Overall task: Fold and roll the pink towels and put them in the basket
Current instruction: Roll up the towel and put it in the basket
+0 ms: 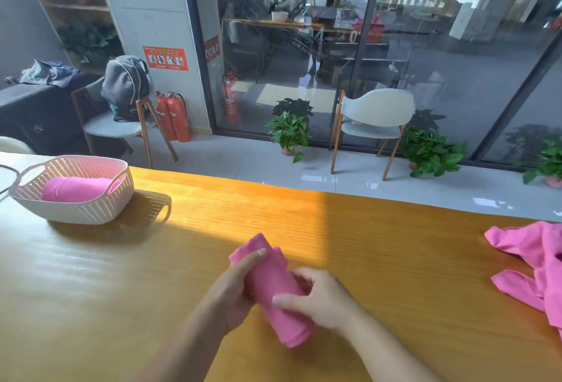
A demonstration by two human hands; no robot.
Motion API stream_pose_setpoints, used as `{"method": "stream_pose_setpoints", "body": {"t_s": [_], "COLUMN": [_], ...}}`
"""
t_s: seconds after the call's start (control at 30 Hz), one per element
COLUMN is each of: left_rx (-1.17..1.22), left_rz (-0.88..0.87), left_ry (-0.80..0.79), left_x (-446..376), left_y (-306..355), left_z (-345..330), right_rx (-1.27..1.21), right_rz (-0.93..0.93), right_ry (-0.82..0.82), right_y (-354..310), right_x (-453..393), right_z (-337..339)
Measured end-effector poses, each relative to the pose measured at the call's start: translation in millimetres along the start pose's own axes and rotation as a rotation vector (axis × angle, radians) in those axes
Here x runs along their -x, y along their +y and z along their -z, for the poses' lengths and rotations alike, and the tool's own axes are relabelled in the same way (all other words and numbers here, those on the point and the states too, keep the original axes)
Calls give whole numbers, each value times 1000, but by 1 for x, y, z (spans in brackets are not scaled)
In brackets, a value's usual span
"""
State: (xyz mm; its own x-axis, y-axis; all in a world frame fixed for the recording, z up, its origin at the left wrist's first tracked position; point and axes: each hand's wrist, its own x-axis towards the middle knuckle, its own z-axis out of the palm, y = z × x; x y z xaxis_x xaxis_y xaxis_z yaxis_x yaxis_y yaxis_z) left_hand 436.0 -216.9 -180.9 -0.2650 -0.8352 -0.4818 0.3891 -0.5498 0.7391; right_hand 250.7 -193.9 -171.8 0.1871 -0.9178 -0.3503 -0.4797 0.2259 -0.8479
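Note:
A rolled pink towel (271, 287) lies slantwise on the wooden table (395, 260), near its front middle. My left hand (234, 287) holds the roll from the left, one finger stretched along its upper end. My right hand (316, 296) grips the roll's lower half from the right, thumb across the top. At the far left stands a white woven basket (76, 208) with one rolled pink towel (76, 189) inside. A crumpled heap of pink towels (535, 263) lies at the table's right edge.
Beyond the table's far edge are a tiled floor, two chairs (371, 126), potted plants (289, 132) and a glass wall. A backpack (126, 86) sits on the left chair, with fire extinguishers (173, 117) beside it.

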Motion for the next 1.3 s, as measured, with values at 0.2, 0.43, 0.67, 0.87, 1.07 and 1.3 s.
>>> {"method": "stream_pose_setpoints", "body": {"t_s": [0.2,0.43,0.67,0.87,1.07,1.3], "left_rx": [43,-40,-35,-318,-618,-729], "left_rz": [64,17,-23,-162,-200,-1], "left_ry": [-144,-142,34,-37,-182,-388], "left_x": [54,118,164,188,201,216], "left_y": [14,15,23,27,45,60], "left_z": [22,38,47,32,17,24], "right_rx": [-359,-534,-906,-206,39,187], "right_rz": [-146,-157,-97,166,326,229], "right_ry": [42,48,-150,-466,-480,-600], "right_y": [-26,-69,-101,-135,-170,-198], "right_x": [18,59,101,118,111,95], "right_z": [-14,-49,-59,-44,-38,-65]}}
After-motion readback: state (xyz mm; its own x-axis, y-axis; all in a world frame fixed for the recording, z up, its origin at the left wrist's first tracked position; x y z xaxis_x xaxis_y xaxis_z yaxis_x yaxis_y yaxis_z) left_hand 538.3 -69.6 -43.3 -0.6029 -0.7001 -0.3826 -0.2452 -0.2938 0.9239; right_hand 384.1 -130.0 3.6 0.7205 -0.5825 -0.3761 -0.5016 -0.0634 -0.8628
